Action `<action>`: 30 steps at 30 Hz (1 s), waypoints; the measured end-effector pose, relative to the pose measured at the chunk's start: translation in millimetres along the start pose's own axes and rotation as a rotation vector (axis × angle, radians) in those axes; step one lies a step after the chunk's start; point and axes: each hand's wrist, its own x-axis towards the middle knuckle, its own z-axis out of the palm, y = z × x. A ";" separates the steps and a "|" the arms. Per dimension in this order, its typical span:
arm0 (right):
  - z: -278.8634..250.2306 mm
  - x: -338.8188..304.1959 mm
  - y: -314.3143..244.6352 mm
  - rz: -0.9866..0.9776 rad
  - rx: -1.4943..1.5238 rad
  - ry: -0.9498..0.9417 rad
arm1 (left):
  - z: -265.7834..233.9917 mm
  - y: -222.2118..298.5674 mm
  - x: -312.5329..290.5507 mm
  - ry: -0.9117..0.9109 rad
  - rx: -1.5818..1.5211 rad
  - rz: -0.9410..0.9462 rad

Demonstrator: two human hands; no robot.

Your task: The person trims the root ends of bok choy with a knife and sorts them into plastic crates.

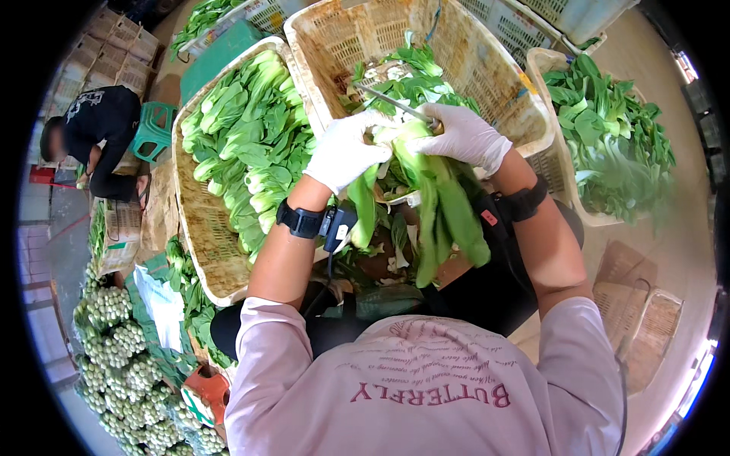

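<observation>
Both my hands wear white gloves and meet over a head of bok choy [445,209], whose long green leaves hang down toward my lap. My left hand [348,150] is closed round its left side, near the pale base. My right hand [461,138] is closed at the base's right side and also grips a knife [391,100]. The thin blade points up and to the left, above the base; the handle is hidden in the glove. Just beyond my hands stands a stained, cream-coloured plastic crate [498,64] with loose leaves and pale trimmings inside.
At my left a long crate [199,251] holds rows of bok choy. Another crate [559,156] of greens stands at right. Bundled bok choy [125,357] is piled at lower left. A person [103,133] in dark clothes bends beside a green stool [154,131].
</observation>
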 end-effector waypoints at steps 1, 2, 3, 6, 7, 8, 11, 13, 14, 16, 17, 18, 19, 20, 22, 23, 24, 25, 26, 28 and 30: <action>-2.8 -1.0 2.6 -0.011 0.066 -0.027 | -1.4 0.5 2.0 -0.008 -0.082 -0.003; -5.4 -1.8 5.6 -0.022 0.133 -0.054 | -2.4 -6.9 6.4 -0.007 -0.084 -0.003; -7.1 -1.6 8.5 0.004 0.294 -0.114 | -5.3 -21.4 12.3 0.015 -0.351 -0.022; -19.4 -14.2 -10.2 0.010 0.895 -0.112 | -18.8 -49.9 29.7 0.229 -0.062 0.215; -18.6 -19.5 -19.4 0.004 1.164 -0.068 | -14.1 -45.9 26.7 0.349 0.036 0.208; -22.0 -17.0 -13.9 -0.001 1.158 -0.076 | -6.3 -41.3 22.0 0.469 0.134 0.199; -23.4 -17.2 1.1 -0.053 1.081 -0.111 | 8.0 -15.4 11.0 -0.061 -0.840 0.054; -19.2 -10.1 -0.8 0.025 1.053 -0.107 | 18.3 8.0 -10.9 -0.049 -1.178 -0.035; -19.2 -6.3 -2.1 0.113 1.027 -0.103 | 18.6 7.7 -11.9 -0.039 -1.177 -0.036; -17.8 -5.0 -11.3 0.141 1.045 -0.092 | 19.0 5.0 -14.4 0.186 -0.770 -0.014; -15.4 -6.7 -18.2 0.081 0.933 -0.047 | 21.8 1.6 -15.5 0.252 -0.793 -0.041; -12.4 -8.5 -24.6 0.022 0.821 -0.001 | 23.3 -3.0 -16.8 0.258 -0.795 -0.043; -8.7 -8.8 -28.9 0.023 0.856 -0.022 | 23.8 -7.2 -18.3 0.245 -0.788 -0.071; -7.8 -8.3 -27.6 0.021 0.854 -0.028 | 24.3 -10.7 -20.1 0.232 -0.782 -0.100; -5.6 -8.0 -18.6 0.117 0.929 -0.188 | 22.8 -9.9 -25.4 0.270 -0.820 -0.095; -2.7 -7.9 -15.1 0.086 0.950 -0.188 | 20.0 -9.8 -28.0 0.286 -0.855 -0.076; -2.2 -7.9 -16.0 0.087 0.949 -0.194 | 16.1 -6.5 -30.5 0.302 -0.892 -0.057; -2.1 -8.5 -17.7 0.084 0.964 -0.196 | 7.9 1.4 -34.9 0.242 -0.904 -0.156; -2.1 -9.3 -19.5 0.080 0.978 -0.198 | 9.5 3.9 -37.2 0.246 -0.906 -0.158; -1.6 -11.3 -27.6 0.107 0.972 -0.160 | 13.2 8.4 -42.2 0.406 -0.844 0.157; -2.2 -10.8 -28.2 0.138 0.964 -0.111 | 14.9 20.7 -50.3 0.465 -0.450 0.318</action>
